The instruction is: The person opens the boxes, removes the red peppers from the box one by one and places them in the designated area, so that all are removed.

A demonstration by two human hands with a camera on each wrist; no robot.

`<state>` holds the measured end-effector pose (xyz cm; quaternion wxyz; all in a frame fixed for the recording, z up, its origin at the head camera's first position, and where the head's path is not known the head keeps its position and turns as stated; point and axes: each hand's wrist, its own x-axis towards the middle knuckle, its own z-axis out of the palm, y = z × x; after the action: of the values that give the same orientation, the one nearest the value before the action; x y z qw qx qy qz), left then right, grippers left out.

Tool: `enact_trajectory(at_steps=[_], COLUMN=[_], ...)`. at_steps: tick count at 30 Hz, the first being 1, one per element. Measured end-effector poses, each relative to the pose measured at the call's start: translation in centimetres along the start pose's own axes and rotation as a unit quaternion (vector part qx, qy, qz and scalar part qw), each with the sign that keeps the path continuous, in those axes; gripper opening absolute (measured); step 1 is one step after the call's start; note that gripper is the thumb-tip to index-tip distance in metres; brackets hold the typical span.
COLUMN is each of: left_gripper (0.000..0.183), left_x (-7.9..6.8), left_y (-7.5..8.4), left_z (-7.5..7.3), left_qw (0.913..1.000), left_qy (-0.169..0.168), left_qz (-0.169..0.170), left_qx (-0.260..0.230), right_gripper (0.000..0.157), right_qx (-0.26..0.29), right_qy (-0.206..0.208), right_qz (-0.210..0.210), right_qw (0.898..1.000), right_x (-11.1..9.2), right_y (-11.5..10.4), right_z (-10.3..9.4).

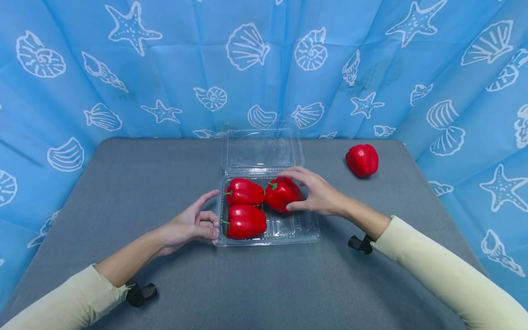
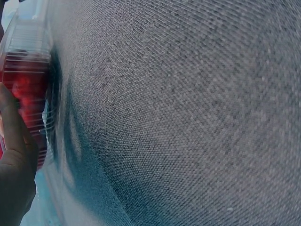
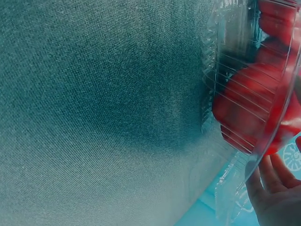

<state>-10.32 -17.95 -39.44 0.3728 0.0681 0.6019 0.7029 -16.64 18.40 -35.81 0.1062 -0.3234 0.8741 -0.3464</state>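
"Gripping red pepper (image 1: 282,195) with right hand (image 1: 318,192), inside clear container (image 1: 294,228); touching its left side with relaxed left hand (image 1: 190,228). Loading, presumably?"

"Likely. Next: settle beside paired peppers (image 1: 247,222), let go, then probably fetch outlying pepper (image 1: 362,161) at far right."

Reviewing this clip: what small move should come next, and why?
Probably the right hand should release the held pepper and withdraw. That pepper appears to be inside the clear container already, right of the back-left pepper; the front-right section looks unfilled, and the loose pepper lies outside, so that hand seems needed there.
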Motion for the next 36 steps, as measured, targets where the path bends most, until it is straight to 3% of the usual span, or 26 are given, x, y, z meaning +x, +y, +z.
enact_trajectory(at_steps=[6, 36], left_gripper=[0.093, 0.094], left_x=[0.0, 0.0], left_y=[0.1, 0.1], left_z=[0.1, 0.2], left_qw=[1.0, 1.0], left_qy=[0.002, 0.004], left_qz=[-0.004, 0.002], left_qx=[-0.001, 0.006], right_gripper=[0.069, 0.07], right_qx=[-0.006, -0.006], right_qy=[-0.01, -0.008], right_qz=[-0.001, -0.009], right_qw=[1.0, 1.0], right_x=[0.3, 1.0], right_y=[0.1, -0.8], right_z=[0.0, -0.3])
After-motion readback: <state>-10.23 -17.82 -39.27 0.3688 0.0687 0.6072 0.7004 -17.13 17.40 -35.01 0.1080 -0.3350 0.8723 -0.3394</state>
